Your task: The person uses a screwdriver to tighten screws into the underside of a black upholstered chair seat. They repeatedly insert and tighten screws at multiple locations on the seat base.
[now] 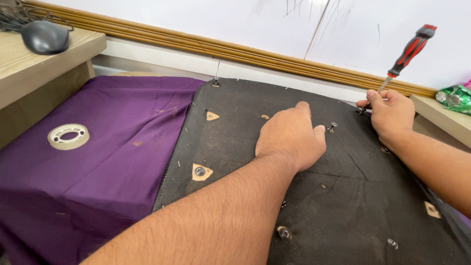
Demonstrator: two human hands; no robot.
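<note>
A black fabric-covered panel lies flat, with screws and small cut-outs across it. My left hand rests on the panel, fingers curled down, next to a raised screw. My right hand sits at the panel's far right edge and grips the metal shaft of a red and black screwdriver, which tilts up toward the wall. The tip is hidden behind my fingers.
A purple cloth covers the surface at left, with a roll of clear tape on it. A computer mouse lies on a wooden desk at far left. A green wrapper sits on a ledge at right.
</note>
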